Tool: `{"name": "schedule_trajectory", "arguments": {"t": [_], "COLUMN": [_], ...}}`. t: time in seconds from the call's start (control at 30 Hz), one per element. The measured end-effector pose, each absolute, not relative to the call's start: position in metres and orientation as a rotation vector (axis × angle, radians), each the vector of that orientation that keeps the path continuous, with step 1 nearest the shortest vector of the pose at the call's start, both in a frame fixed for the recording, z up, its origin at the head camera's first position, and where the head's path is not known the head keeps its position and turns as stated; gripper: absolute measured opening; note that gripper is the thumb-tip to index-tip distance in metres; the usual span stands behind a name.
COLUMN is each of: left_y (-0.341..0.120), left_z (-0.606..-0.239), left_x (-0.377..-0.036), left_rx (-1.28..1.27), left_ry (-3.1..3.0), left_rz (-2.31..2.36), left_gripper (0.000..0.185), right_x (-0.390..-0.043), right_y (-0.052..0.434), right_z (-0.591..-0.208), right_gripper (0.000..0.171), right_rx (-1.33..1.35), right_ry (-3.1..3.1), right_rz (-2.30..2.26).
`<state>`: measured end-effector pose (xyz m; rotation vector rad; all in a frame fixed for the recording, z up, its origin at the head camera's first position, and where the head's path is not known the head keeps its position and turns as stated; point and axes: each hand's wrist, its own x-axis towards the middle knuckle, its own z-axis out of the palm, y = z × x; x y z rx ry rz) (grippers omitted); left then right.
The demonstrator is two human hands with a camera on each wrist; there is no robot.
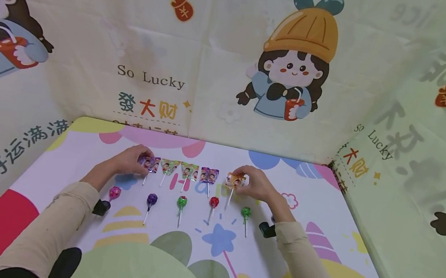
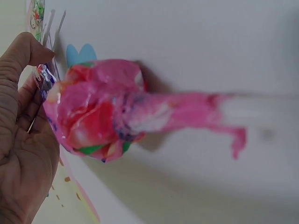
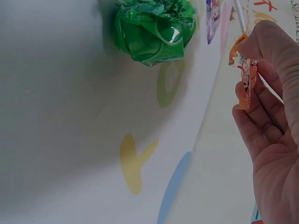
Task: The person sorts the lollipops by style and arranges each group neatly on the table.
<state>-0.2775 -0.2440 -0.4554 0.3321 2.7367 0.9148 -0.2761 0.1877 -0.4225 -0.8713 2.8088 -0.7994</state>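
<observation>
Two rows of lollipops lie on a colourful table mat (image 1: 208, 258). The far row has flat wrapped ones, the near row round ones. My left hand (image 1: 130, 162) pinches the purple flat lollipop (image 1: 150, 163) at the far row's left end; its wrapper (image 2: 44, 79) shows by my thumb. My right hand (image 1: 253, 183) pinches the orange flat lollipop (image 1: 235, 180) at the right end, with its wrapper (image 3: 244, 77) between my fingertips. A pink round lollipop (image 2: 100, 109) fills the left wrist view. A green round lollipop (image 3: 154, 29) lies below my right hand.
Between my hands lie two green flat lollipops (image 1: 170, 167) (image 1: 189, 171) and a purple flat lollipop (image 1: 209, 175). The near row holds pink (image 1: 114, 192), purple (image 1: 151, 200), green (image 1: 182, 202), red (image 1: 214, 202) and green (image 1: 245, 213) round lollipops. Printed cloth walls (image 1: 223, 65) enclose the table.
</observation>
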Motion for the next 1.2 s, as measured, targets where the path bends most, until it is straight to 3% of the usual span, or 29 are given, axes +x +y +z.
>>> {"name": "schedule_trajectory", "arguments": {"t": [1.2], "left_y": [-0.246], "left_z": [-0.453], "left_x": [-0.278], "left_rx": [0.346], "left_ry": [2.741], "left_rz": [0.912], "left_gripper": [0.058], "right_x": [-0.304], "right_y": [0.16], "right_z": [-0.43], "right_gripper": [0.04], "right_rx": [-0.829], "right_ry": [2.723], "right_rz": [-0.612]}}
